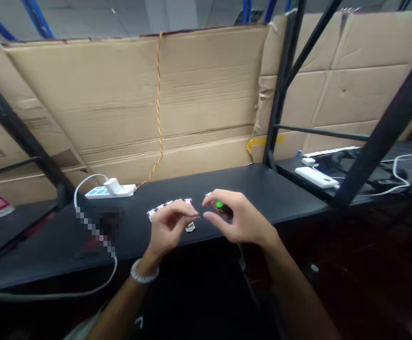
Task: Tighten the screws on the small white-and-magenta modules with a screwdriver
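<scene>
The left hand, fingers nearly pinched on nothing visible, hangs just above a small white part; the half-open right hand curls beside a dark green-lit device.

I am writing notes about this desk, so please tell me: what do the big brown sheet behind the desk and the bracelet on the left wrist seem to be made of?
The sheet looks like matte corrugated cardboard: it has a brown paper surface, fold creases and torn edges. The bracelet looks like a string of pale, slightly shiny beads, perhaps stone or plastic; the picture leaves this open.

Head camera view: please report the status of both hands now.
Left hand above white-and-red strip. Right hand at small black green-lit device. Small silvery part lies between hands.
</scene>
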Action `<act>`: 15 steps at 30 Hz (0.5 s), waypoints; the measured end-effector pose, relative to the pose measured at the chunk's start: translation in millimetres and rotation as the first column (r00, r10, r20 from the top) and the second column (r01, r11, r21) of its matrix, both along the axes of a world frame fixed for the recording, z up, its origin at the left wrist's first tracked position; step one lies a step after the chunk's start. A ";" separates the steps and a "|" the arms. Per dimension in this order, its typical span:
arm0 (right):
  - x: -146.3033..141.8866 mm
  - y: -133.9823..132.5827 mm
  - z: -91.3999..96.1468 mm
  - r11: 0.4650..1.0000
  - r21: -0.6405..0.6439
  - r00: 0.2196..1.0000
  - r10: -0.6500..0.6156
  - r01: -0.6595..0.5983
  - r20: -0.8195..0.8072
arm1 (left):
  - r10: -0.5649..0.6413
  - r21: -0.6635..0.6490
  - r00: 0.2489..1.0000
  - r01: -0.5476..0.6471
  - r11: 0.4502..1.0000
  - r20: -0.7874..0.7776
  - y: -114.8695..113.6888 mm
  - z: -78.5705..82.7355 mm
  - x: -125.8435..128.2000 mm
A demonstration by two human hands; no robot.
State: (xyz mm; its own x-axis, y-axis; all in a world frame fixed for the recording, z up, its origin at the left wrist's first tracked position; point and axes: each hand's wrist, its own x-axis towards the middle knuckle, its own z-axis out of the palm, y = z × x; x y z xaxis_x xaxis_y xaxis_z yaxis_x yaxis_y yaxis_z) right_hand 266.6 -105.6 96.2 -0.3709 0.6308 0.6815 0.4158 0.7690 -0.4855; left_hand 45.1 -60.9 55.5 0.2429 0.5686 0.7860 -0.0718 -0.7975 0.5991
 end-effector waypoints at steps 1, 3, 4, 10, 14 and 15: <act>-8.0 -0.8 -1.1 1.000 0.016 1.000 0.021 -0.021 0.019 | 0.009 0.010 0.999 -0.009 1.000 0.031 -2.3 0.3 -0.9; -20.2 0.0 -4.8 0.997 0.048 0.998 0.055 -0.056 0.019 | 0.027 0.028 0.997 -0.029 0.999 0.073 -5.5 0.7 -3.3; -24.4 1.3 -7.1 0.995 0.071 0.998 0.067 -0.068 0.010 | 0.032 0.033 0.996 -0.035 0.999 0.087 -6.5 0.7 -4.6; -34.0 11.2 -20.6 0.975 0.221 1.000 0.015 -0.017 0.014 | 0.066 -0.023 0.992 -0.064 0.998 0.107 -6.2 -1.7 -8.6; -37.4 16.3 -27.4 0.942 0.324 0.990 -0.121 0.090 0.077 | 0.069 -0.118 0.995 -0.059 0.991 0.077 -3.6 -4.1 -8.7; -38.0 17.2 -28.7 0.934 0.340 0.984 -0.149 0.109 0.095 | 0.067 -0.148 0.995 -0.057 0.987 0.068 -3.3 -4.8 -9.0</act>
State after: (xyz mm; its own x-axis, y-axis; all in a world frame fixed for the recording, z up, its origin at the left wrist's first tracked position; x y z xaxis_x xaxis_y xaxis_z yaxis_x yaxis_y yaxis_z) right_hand 228.6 -88.4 67.5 -0.3912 0.4236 0.8170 0.5608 0.8136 -0.1534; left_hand 36.1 -64.1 50.7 0.1487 0.6906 0.7078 -0.0725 -0.7062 0.7043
